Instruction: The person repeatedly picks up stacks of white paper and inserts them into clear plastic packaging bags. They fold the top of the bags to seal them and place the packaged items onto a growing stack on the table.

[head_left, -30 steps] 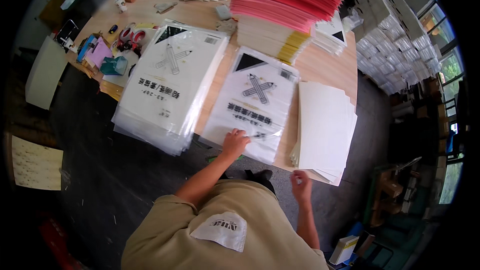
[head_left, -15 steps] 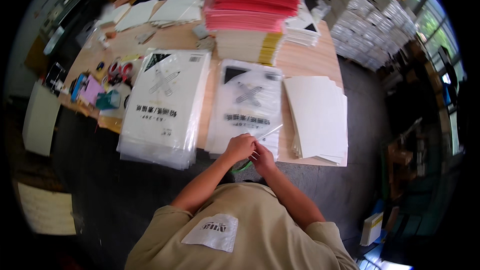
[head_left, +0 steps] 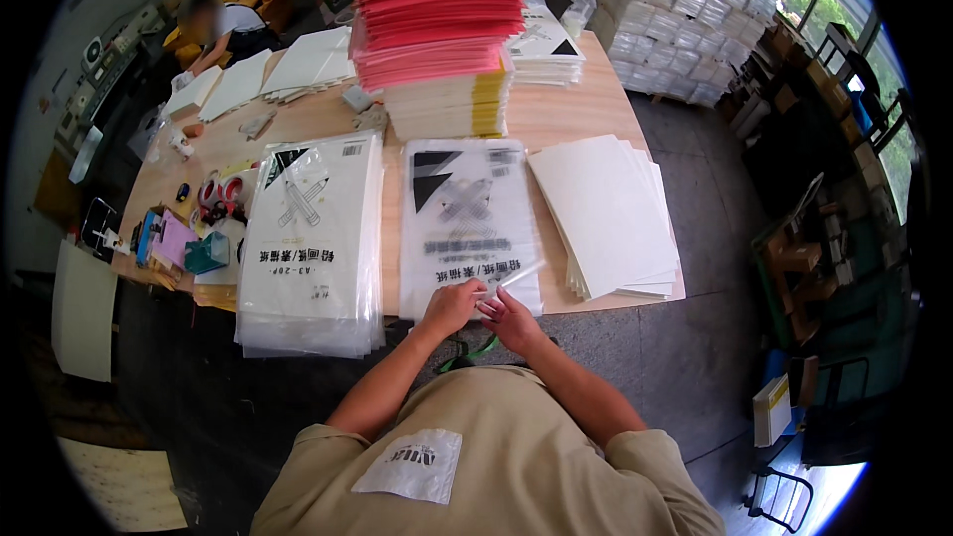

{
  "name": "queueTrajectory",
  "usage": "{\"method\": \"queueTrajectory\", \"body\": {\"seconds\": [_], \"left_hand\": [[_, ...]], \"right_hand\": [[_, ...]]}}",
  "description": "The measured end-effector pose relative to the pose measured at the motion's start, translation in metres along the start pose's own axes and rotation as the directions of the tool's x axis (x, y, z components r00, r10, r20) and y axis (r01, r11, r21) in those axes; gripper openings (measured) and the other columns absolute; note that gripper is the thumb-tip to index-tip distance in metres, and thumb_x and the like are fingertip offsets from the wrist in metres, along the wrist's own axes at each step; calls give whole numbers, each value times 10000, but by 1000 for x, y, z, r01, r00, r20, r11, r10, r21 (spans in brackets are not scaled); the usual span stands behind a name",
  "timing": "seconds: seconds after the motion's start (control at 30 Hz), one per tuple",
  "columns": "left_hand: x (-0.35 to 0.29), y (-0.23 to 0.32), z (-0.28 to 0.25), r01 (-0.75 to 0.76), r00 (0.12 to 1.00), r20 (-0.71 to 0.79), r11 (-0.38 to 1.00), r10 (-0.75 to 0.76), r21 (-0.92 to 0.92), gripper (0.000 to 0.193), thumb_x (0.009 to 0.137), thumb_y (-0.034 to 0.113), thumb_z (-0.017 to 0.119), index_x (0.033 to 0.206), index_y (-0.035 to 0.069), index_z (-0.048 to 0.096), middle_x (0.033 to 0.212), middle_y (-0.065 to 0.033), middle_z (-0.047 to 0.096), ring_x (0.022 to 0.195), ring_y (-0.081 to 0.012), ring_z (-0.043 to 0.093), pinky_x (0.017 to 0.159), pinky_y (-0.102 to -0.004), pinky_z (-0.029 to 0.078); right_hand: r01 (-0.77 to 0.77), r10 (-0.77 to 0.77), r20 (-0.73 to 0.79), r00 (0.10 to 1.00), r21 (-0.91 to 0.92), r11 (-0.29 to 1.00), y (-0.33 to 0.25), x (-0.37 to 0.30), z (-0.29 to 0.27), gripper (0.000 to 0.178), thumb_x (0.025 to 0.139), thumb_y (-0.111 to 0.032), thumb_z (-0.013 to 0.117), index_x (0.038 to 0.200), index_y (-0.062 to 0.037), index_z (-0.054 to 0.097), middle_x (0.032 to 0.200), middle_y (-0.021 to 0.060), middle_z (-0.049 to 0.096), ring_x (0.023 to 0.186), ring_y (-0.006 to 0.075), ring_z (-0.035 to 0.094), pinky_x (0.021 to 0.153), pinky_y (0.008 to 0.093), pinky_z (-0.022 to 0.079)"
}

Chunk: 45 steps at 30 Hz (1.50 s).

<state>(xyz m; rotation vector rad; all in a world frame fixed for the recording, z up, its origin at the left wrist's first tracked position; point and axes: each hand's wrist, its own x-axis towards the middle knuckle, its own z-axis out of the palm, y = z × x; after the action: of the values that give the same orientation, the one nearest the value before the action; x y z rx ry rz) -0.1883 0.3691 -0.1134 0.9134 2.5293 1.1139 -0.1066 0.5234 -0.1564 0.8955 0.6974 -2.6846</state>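
Observation:
A clear plastic bag (head_left: 467, 164) with printed pencils and black corner triangles lies flat in front of me at the table's near edge. My left hand (head_left: 454, 308) is closed, pinching the near edge of this bag. Close beside it, my right hand (head_left: 512, 323) has its thumb and fingertips at a lifted, folded flap of the bag; its other fingers are partly curled. To the left lies a thick stack of similar printed bags (head_left: 313, 278), their clear ends overhanging the edge. On the right a fanned stack of blank white sheets (head_left: 606, 218) rests on the table.
A tall pile of red and pink sheets (head_left: 437, 15) stands beyond the bag on white pads with yellow edges. Tape rolls (head_left: 223, 194) and small tools crowd the table's left side. A co-worker (head_left: 223, 30) sits at the far left. Wrapped stacks (head_left: 665, 30) stand behind the table.
My hands have moved slightly apart at the bag's near edge, and the right fingers have loosened. The view has shifted, showing more of the room's far side.

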Motion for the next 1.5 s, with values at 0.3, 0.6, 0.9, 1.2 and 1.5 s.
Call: {"method": "queueTrajectory", "body": {"seconds": [0.3,0.6,0.9,1.2,1.5], "left_hand": [[-28,15,-11,-207,971,156,966,183,158,427,857,302,685,1240,124,619,1038,-103,690,954,-307,664,805,-417,541],[-28,19,29,-52,984,157,984,79,-171,497,892,290,707,1296,32,578,1140,-129,681,962,-264,676,829,-362,542],[-9,2,50,198,970,221,845,-98,-497,230,906,151,692,1047,-30,710,865,-68,741,769,-98,672,701,-256,539],[-9,18,54,126,992,81,846,-98,-518,266,916,171,692,1073,-44,693,940,-87,732,841,-124,685,715,-261,548],[18,-6,24,384,918,262,499,-298,-776,71,894,52,649,932,9,690,838,-66,697,694,-142,666,643,-280,555]], "right_hand": [[181,-162,-298,941,37,983,-14,-21,-25,209,858,-228,753,944,-139,584,756,-6,515,695,152,525,644,299,463],[201,-259,-246,934,-239,950,-4,-30,-41,173,892,-221,729,958,-75,663,852,3,661,672,98,572,607,247,436],[380,-444,-121,888,-350,856,2,-28,-30,151,881,-142,723,932,-14,662,781,13,656,642,84,563,589,227,436],[374,-500,-149,853,-492,786,-5,-31,-23,148,883,-153,719,830,-30,657,704,-12,602,607,74,507,545,221,377],[447,-488,90,868,-567,692,-33,-45,-20,277,877,-171,730,687,-75,553,631,-14,535,574,95,469,524,265,354]]}}
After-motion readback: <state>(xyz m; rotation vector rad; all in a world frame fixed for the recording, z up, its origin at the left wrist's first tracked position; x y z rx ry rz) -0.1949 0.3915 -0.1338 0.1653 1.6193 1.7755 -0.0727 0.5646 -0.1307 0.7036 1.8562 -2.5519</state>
